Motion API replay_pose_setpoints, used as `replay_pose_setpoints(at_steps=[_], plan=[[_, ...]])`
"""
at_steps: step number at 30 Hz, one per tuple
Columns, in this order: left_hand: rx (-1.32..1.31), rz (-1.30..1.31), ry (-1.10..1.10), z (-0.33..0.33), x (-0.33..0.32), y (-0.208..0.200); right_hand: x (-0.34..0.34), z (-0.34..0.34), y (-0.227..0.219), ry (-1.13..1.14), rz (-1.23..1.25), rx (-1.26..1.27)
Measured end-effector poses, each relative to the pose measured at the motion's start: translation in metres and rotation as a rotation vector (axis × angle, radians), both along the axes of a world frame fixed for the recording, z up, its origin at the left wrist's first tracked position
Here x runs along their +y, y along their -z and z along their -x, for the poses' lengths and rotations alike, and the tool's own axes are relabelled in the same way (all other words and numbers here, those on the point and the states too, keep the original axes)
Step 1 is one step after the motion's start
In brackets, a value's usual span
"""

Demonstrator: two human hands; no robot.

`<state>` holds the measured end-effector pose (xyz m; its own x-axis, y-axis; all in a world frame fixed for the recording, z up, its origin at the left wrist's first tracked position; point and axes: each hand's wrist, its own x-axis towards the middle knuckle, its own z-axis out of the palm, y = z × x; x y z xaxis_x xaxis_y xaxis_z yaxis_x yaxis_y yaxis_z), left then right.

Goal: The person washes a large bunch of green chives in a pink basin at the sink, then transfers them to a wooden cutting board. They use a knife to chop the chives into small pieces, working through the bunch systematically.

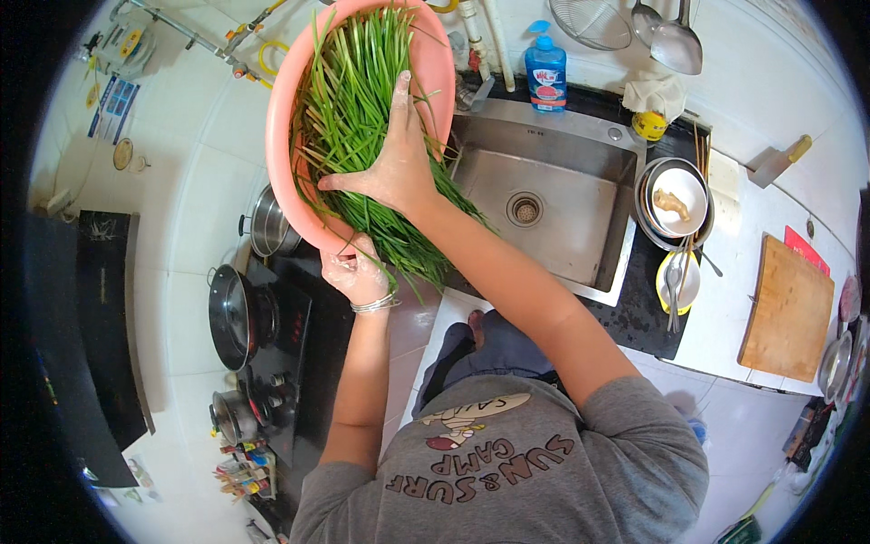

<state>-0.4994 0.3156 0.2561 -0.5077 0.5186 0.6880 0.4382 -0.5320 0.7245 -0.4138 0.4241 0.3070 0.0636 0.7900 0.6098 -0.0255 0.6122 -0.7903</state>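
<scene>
A pink plastic basin (283,172) is raised and tilted beside the sink, full of long, thin green chives (353,100). Some of the chives hang over its lower right side. My left hand (358,272), with bracelets at the wrist, is closed on the basin's near rim; part of its fingers is hidden by the basin. On top of the chives lies my right hand (399,172), its thumb and fingers spread wide and pressing against the stalks. Both hands look wet.
Right of the basin is a steel sink (625,172) with a blue soap bottle (546,77) behind it. Stacked bowls (675,199), a yellow dish with spoons (681,281) and a cutting board (788,308) lie further right. A wok (234,317) and pots stand left.
</scene>
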Motion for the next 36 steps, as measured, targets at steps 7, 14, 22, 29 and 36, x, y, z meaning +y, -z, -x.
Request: replay_pose_setpoints(at_steps=[7, 14, 22, 29, 36], plan=[[0.117, -0.036, -0.134, -0.023, 0.006, -0.019, 0.004, -0.007, -0.002, 0.069, -0.061, 0.084], [0.337, -0.021, -0.264, -0.026, 0.008, -0.025, 0.009, -0.010, -0.002, 0.091, -0.117, 0.139], [0.353, -0.023, -0.276, -0.032, 0.007, -0.033, 0.011, -0.011, -0.006, 0.103, -0.143, 0.161], [0.390, -0.053, -0.295, -0.027, 0.009, -0.032, 0.010, -0.009, -0.007, 0.082, -0.116, 0.158], [0.329, -0.047, -0.278, -0.027, 0.011, -0.029, 0.012, -0.009, -0.007, 0.087, -0.129, 0.154]])
